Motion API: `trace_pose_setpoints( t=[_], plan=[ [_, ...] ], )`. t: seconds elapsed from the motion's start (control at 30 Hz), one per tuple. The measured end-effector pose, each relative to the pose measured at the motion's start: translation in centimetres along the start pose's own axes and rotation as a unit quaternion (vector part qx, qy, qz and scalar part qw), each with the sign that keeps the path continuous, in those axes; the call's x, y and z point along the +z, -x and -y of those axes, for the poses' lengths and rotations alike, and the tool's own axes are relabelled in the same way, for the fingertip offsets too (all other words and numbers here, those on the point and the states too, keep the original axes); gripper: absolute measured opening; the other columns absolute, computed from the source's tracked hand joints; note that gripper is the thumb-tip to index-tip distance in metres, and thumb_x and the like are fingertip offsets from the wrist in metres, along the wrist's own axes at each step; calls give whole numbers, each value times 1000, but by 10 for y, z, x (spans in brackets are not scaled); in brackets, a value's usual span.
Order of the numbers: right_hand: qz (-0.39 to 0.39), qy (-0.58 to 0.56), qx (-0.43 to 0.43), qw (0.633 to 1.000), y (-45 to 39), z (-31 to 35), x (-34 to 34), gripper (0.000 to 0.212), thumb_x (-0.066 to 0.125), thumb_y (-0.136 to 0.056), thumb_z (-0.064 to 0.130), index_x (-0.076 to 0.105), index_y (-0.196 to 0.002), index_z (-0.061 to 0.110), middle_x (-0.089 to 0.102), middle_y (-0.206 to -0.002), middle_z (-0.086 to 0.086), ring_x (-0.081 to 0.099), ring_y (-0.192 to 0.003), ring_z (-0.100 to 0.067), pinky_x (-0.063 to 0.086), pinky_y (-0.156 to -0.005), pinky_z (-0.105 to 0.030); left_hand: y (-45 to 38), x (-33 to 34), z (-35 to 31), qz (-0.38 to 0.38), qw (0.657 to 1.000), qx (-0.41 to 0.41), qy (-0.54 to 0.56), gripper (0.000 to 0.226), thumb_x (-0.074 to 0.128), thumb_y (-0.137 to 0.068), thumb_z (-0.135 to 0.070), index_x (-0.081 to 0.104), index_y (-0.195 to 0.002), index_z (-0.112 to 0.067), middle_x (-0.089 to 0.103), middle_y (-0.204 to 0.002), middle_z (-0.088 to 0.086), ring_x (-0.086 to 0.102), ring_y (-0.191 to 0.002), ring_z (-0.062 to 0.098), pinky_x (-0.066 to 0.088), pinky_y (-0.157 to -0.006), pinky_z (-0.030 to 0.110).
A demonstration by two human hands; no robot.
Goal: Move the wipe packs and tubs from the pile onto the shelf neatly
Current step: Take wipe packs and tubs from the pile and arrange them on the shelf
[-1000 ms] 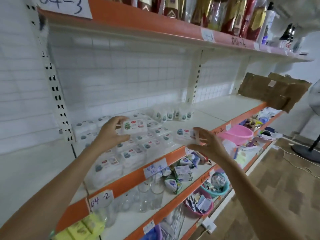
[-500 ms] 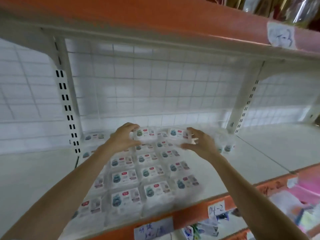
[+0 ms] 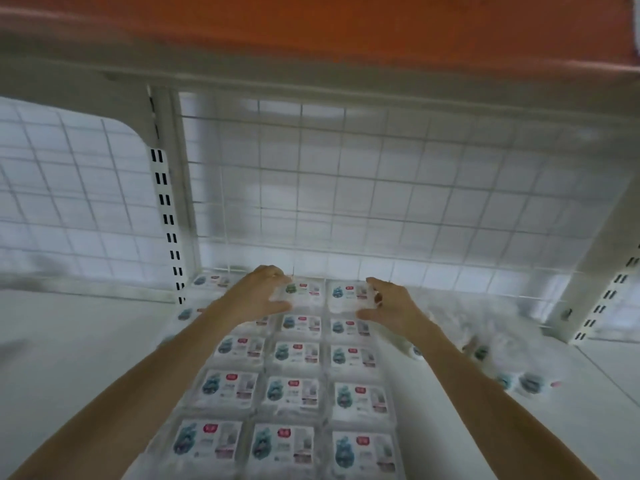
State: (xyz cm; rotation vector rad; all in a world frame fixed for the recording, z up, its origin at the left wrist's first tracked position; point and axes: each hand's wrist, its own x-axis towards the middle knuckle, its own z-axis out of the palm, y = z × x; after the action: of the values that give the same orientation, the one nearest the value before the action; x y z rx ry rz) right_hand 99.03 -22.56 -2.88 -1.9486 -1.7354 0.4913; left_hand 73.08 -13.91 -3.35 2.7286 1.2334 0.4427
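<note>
Left hand (image 3: 258,294) and right hand (image 3: 388,301) each grip a flat wipe pack (image 3: 301,292) at the back of the shelf (image 3: 69,341), long axis sideways, labels up; tubs (image 3: 526,381) lie right.

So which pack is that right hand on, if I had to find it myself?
Start at the white wire grid at the back of the shelf. Just in front of it lies the last row of wipe packs. The pack is the rightmost in that row, with the right hand gripping its right edge, while the left hand holds the neighbour pack beside it.
</note>
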Motion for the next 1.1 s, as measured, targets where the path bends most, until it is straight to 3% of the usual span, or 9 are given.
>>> trace_pose_setpoints(
  t=[0.2,0.33,0.53,0.63,0.8,0.93,1.0,1.07,1.1],
  plan=[
    [-18,-24,-20,999,3,3,6,65,68,-80,39,43,-136,19,50,-135,-3,49,-122,-21,37,-101,-30,-1,1,-10,17,999,-22,-34,57,53,-91,-36,38,-139,-10,38,-139,6,32,-128,19,32,-106,33],
    [-49,-56,9,997,5,8,13,50,69,-80,35,54,-124,15,52,-127,-6,50,-116,-23,40,-100,-34,1,0,-12,25,999,-29,-32,56,51,-92,-36,36,-140,-11,36,-141,5,31,-130,18,32,-107,35],
    [-77,-72,50,993,4,9,24,54,72,-75,42,57,-121,21,55,-126,-5,54,-113,-24,44,-99,-42,1,2,-13,29,999,-35,-12,55,51,-93,-33,35,-140,-10,34,-142,6,27,-133,19,29,-109,35],
    [-102,-113,83,985,8,12,28,54,73,-75,39,55,-123,23,57,-125,-1,56,-108,-19,47,-93,-34,0,3,-12,29,999,-33,-22,56,50,-93,-34,33,-141,-10,32,-143,5,24,-135,19,29,-109,37],
    [-122,-144,118,975,10,18,35,55,67,-82,35,46,-132,25,53,-132,-1,49,-92,-10,44,-71,-17,-1,3,-13,33,999,-37,-20,55,49,-93,-33,33,-141,-11,30,-144,5,21,-135,20,30,-108,39],
    [-74,-108,112,985,16,27,31,59,61,-88,30,35,-139,19,41,-141,-5,48,-104,-17,36,-45,-2,0,2,-16,33,999,-31,-28,58,50,-93,-33,29,-142,-10,30,-145,6,23,-135,21,32,-107,41],
    [-65,-59,85,993,23,30,25,64,59,-89,30,29,-143,15,32,-147,-6,41,-124,-23,38,-60,-1,4,-1,-17,40,998,-23,-36,68,50,-93,-34,15,-147,-11,25,-149,8,25,-136,24,29,-108,40],
    [-70,-23,59,996,34,31,16,66,60,-87,33,29,-143,15,30,-148,-6,32,-133,-24,39,-94,-21,10,-3,-15,22,999,-7,-36,78,51,-92,-37,4,-148,-13,24,-150,8,31,-133,27,29,-109,40],
    [-72,-8,47,996,40,31,12,64,60,-87,34,32,-141,16,32,-147,-5,30,-134,-24,34,-103,-30,14,-5,-14,4,999,4,-36,78,51,-91,-38,4,-148,-13,25,-150,8,33,-132,26,29,-109,38]
  ],
)
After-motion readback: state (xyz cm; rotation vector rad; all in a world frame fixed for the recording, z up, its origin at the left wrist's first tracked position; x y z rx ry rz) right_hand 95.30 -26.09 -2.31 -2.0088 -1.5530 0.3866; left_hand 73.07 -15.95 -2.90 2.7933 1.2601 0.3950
